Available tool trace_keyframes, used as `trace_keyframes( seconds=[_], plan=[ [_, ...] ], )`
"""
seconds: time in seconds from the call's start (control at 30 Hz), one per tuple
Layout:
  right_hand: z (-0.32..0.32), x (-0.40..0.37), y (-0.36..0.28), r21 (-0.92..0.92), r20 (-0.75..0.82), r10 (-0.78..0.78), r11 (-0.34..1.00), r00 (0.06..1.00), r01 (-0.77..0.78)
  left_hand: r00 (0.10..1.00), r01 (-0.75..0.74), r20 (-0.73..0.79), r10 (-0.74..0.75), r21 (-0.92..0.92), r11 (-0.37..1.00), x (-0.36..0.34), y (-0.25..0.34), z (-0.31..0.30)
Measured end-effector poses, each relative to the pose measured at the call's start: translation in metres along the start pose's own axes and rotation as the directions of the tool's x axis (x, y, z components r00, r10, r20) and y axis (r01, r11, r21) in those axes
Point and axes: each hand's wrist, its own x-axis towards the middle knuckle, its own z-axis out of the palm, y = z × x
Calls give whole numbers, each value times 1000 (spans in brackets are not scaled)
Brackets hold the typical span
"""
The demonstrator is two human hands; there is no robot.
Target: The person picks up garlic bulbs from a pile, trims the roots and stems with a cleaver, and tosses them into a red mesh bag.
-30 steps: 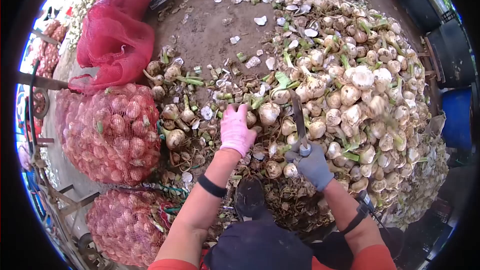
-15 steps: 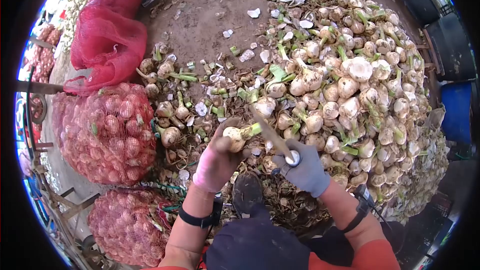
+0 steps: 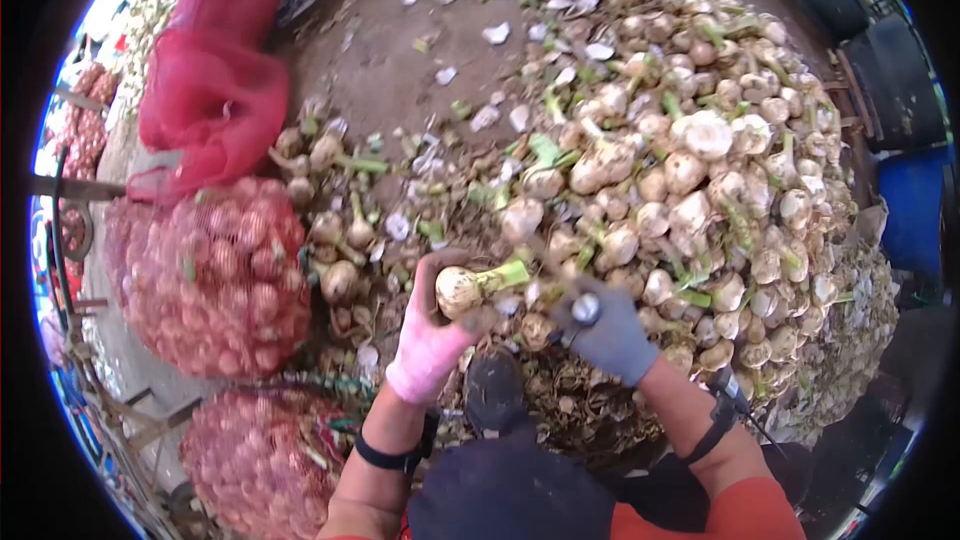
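Observation:
My left hand [image 3: 425, 348], in a pink and grey glove, is closed around a garlic bulb [image 3: 459, 292]. Its cut green stem points right, toward my other hand. A grey-blue glove covers my right hand [image 3: 615, 342], which grips a knife [image 3: 586, 309]. The round butt of its handle shows on top of the fist; the blade is smeared by motion and hard to make out near the stem. Just right of this hand spreads a large heap of garlic bulbs [image 3: 690, 215], many with short green stems.
Two full red mesh sacks, an upper one [image 3: 215, 280] and a lower one [image 3: 260, 460], stand at left. Above them lies loose red netting [image 3: 215, 90]. Trimmings and loose bulbs [image 3: 342, 282] litter the ground. My shoe [image 3: 495, 390] is below my hands. A blue container [image 3: 915, 205] stands far right.
The garlic bulb in my left hand has shifted slightly left and down, its stem now nearly level. My right hand has turned, and the knife blade, clear before, is now blurred.

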Motion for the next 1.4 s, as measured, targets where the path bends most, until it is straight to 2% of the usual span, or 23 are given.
trace_keyframes(
  seconds=[0.03,0.07,0.1,0.13,0.2,0.27,0.3,0.43,0.57,0.63,0.67,0.77,0.83,0.9,0.97,1.0,1.03,1.1,1.13,1.17,1.27,1.33,1.4],
  plan=[
    [2,4,-3,-13,-33,-2,1000,999,1,999,-23,22,23,-16,1000,3,-2,1],
    [4,1,-2,-39,37,71,997,997,-69,1000,-30,0,30,18,999,3,-1,4],
    [4,-2,1,-66,94,151,987,984,-146,982,-182,-25,187,133,974,9,-5,6],
    [5,-5,9,-78,44,172,983,984,-168,985,-156,-61,161,79,985,14,-12,3],
    [13,-5,26,-155,179,125,983,976,-98,987,-106,-124,104,-7,994,19,-14,0],
    [13,-5,29,-151,190,158,980,969,-130,983,-32,-183,16,-87,996,17,1,10],
    [13,-4,30,-141,222,174,979,959,-145,986,20,-164,-34,-86,996,20,-7,1],
    [-5,0,0,-82,115,193,979,974,-185,998,-45,-35,43,-62,997,22,-5,14],
    [-16,0,-34,-93,133,28,996,991,-15,1000,7,-12,-7,21,1000,16,-13,17],
    [-21,-2,-44,-228,188,-156,953,970,198,978,-178,150,148,212,961,19,-17,17],
    [-17,-5,-42,-248,165,-269,920,949,304,979,-174,142,145,216,961,19,-14,17],
    [-15,-8,-44,-264,175,-330,892,928,367,955,-242,232,184,250,938,13,-1,19],
    [-14,-8,-47,-260,183,-338,889,923,377,955,-64,292,57,15,998,10,3,19],
    [-13,-8,-46,-263,187,-344,885,920,384,963,-130,250,99,109,986,8,1,22],
    [-11,-7,-44,-274,197,-340,881,919,385,967,193,210,-141,-249,949,8,0,23],
    [-10,-7,-41,-272,200,-341,881,918,387,979,178,115,-166,-103,979,8,-8,24],
    [-9,-7,-36,-269,203,-350,878,914,396,980,178,111,-166,-103,979,8,-16,21],
    [-5,-5,-30,-261,206,-360,876,910,406,972,134,217,-85,-223,966,8,-25,17],
    [-3,-5,-28,-271,198,-367,871,909,411,963,211,202,-180,-141,967,8,-24,14],
    [-2,-5,-25,-282,189,-375,865,908,416,963,212,200,-182,-141,967,6,-24,13],
    [1,0,-11,-296,112,-380,869,918,396,952,70,302,-48,-60,996,1,-22,10],
    [3,2,-11,-312,126,-327,883,937,350,934,-64,358,8,145,987,0,-19,6],
    [8,-4,-8,-322,144,-274,896,951,307,939,14,341,-45,93,996,-8,-24,3]
  ],
)
